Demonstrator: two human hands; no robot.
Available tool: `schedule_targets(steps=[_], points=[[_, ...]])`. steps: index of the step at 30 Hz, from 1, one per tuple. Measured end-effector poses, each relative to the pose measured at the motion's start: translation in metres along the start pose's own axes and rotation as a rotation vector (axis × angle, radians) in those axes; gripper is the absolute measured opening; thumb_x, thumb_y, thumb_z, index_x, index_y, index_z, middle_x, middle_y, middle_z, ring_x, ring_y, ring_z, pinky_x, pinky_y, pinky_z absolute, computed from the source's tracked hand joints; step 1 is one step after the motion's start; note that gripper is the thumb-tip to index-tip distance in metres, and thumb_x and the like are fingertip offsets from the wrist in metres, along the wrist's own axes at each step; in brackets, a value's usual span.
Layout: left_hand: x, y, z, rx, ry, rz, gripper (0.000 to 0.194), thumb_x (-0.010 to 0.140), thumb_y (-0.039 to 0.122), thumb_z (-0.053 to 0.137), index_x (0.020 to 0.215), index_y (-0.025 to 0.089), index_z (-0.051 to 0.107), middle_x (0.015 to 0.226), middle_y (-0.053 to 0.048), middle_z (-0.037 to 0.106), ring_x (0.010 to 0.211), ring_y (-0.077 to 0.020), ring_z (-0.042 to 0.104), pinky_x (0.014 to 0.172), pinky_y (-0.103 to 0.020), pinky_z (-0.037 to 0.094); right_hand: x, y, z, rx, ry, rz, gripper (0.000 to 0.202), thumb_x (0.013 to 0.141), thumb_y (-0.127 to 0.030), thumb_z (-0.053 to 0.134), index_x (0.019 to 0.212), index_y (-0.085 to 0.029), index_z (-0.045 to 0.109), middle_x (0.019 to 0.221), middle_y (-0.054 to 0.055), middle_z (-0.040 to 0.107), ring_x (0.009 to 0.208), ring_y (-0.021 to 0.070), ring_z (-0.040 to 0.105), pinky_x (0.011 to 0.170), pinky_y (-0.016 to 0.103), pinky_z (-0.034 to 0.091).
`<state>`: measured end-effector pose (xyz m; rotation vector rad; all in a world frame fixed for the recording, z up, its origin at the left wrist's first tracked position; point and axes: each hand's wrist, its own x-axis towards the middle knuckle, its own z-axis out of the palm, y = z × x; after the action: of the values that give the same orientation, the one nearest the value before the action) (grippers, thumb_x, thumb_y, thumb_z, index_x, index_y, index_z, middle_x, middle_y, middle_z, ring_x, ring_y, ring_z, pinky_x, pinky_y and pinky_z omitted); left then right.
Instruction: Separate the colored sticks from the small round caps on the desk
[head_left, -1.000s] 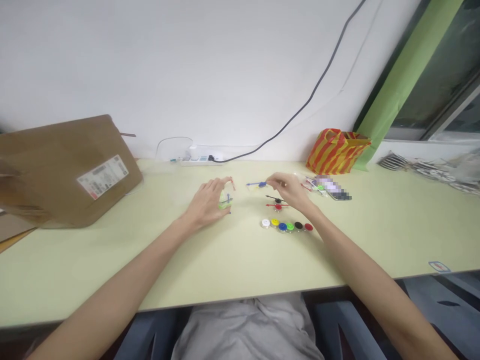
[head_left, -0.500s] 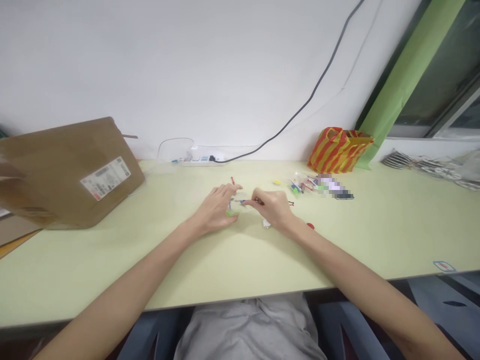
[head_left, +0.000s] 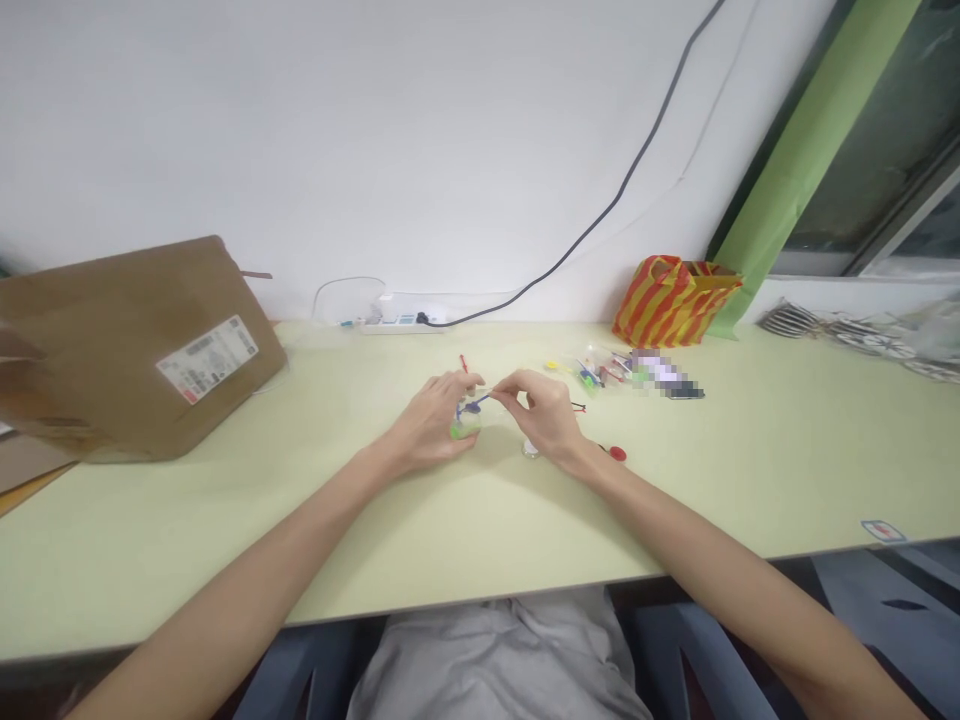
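My left hand (head_left: 433,418) is curled around a small clear, rounded piece (head_left: 469,422) with a bright green part at its lower left. A blue part (head_left: 471,408) shows at its top, with a thin blue strip rising toward the right. My right hand (head_left: 546,405) pinches the upper end of that strip between thumb and fingertips. Behind my left fingers lies a thin red piece (head_left: 463,363). Below my right hand rests a small round white piece (head_left: 530,449). Thin red and black ends (head_left: 578,407) stick out behind the wrist, and a red disc (head_left: 617,454) lies beside the forearm.
A cardboard box (head_left: 142,350) stands at left. Against the wall sits a power strip (head_left: 394,322) with a dark cable. Small coloured parts (head_left: 592,372), a blurred-out phone-like object (head_left: 667,375) and a striped bag (head_left: 675,305) are at back right.
My right fingertips have moved up slightly, and the blue strip now tilts upward. The blue part and clear piece show more plainly in my left hand.
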<state>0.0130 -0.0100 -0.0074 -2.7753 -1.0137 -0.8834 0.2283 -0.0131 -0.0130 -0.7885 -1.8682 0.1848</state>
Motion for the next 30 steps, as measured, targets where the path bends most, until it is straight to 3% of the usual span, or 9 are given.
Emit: schedule_targets(steps=[5,7,9,11,13,16,20,25,30], points=[[0.000,-0.001,-0.001,-0.012,0.022,0.012,0.052,0.082,0.021,0.062,0.128,0.023,0.040,0.116,-0.008,0.060,0.107,-0.0255,0.060,0.093,-0.041,0.046,0.005,-0.002,0.001,-0.007,-0.181,-0.132,0.014,0.098,-0.025,0.061,0.093,-0.024,0.074,0.098,0.005,0.076,0.093,0.0207,0.064,0.083,0.035,0.052],[-0.001,-0.004,-0.002,-0.018,0.018,-0.028,0.054,0.081,0.023,0.063,0.130,0.023,0.040,0.115,-0.008,0.060,0.106,-0.0250,0.060,0.094,-0.041,0.047,0.012,0.004,-0.007,-0.063,-0.168,-0.146,0.019,0.100,-0.024,0.057,0.094,-0.023,0.074,0.105,0.007,0.075,0.100,0.0218,0.063,0.089,0.037,0.051],[-0.003,-0.009,-0.003,-0.020,-0.003,-0.080,0.057,0.080,0.024,0.063,0.132,0.023,0.039,0.114,-0.007,0.060,0.104,-0.0243,0.061,0.093,-0.040,0.047,0.020,0.017,-0.022,-0.187,-0.116,-0.065,0.021,0.101,-0.021,0.054,0.094,-0.021,0.074,0.103,0.009,0.074,0.099,0.0223,0.062,0.091,0.038,0.049],[-0.004,-0.012,-0.004,-0.026,-0.042,-0.122,0.061,0.081,0.025,0.062,0.136,0.024,0.037,0.118,-0.007,0.060,0.106,-0.0242,0.061,0.094,-0.040,0.047,0.026,0.035,-0.042,-0.363,-0.149,0.060,0.021,0.098,-0.015,0.054,0.094,-0.019,0.074,0.100,0.010,0.073,0.100,0.0236,0.062,0.088,0.037,0.048],[-0.004,-0.013,-0.005,-0.027,-0.086,-0.158,0.065,0.081,0.027,0.062,0.140,0.025,0.035,0.125,-0.008,0.059,0.110,-0.0249,0.061,0.095,-0.039,0.046,0.029,0.053,-0.061,-0.522,-0.289,0.192,0.020,0.094,-0.011,0.057,0.095,-0.018,0.075,0.098,0.010,0.074,0.098,0.0244,0.063,0.082,0.034,0.047],[-0.003,-0.013,-0.008,-0.011,-0.148,-0.204,0.068,0.081,0.031,0.062,0.143,0.026,0.036,0.125,-0.007,0.062,0.108,-0.0261,0.063,0.096,-0.040,0.046,0.025,0.076,-0.081,-0.581,-0.540,0.360,0.012,0.087,-0.015,0.069,0.095,-0.019,0.076,0.095,0.008,0.074,0.087,0.0214,0.066,0.072,0.029,0.045],[-0.003,-0.016,-0.012,0.017,-0.200,-0.222,0.068,0.081,0.038,0.063,0.145,0.027,0.040,0.129,-0.007,0.063,0.112,-0.0282,0.063,0.102,-0.042,0.043,0.021,0.089,-0.086,-0.568,-0.707,0.465,0.008,0.078,-0.015,0.077,0.085,-0.019,0.076,0.088,0.005,0.074,0.072,0.0171,0.065,0.060,0.025,0.040],[-0.005,-0.025,-0.018,0.027,-0.281,-0.225,0.074,0.081,0.044,0.065,0.148,0.029,0.039,0.125,-0.006,0.066,0.121,-0.0311,0.058,0.107,-0.044,0.038,0.025,0.084,-0.082,-0.600,-0.635,0.440,0.010,0.082,-0.013,0.070,0.074,-0.017,0.073,0.078,0.006,0.073,0.070,0.0174,0.063,0.059,0.026,0.034],[-0.007,-0.028,-0.018,0.016,-0.281,-0.230,0.077,0.079,0.044,0.067,0.149,0.028,0.040,0.115,-0.006,0.066,0.114,-0.0300,0.059,0.103,-0.043,0.041,0.032,0.064,-0.083,-0.506,-0.368,0.314,0.029,0.086,-0.004,0.048,0.087,-0.017,0.074,0.085,0.007,0.074,0.077,0.0181,0.063,0.066,0.027,0.037]])
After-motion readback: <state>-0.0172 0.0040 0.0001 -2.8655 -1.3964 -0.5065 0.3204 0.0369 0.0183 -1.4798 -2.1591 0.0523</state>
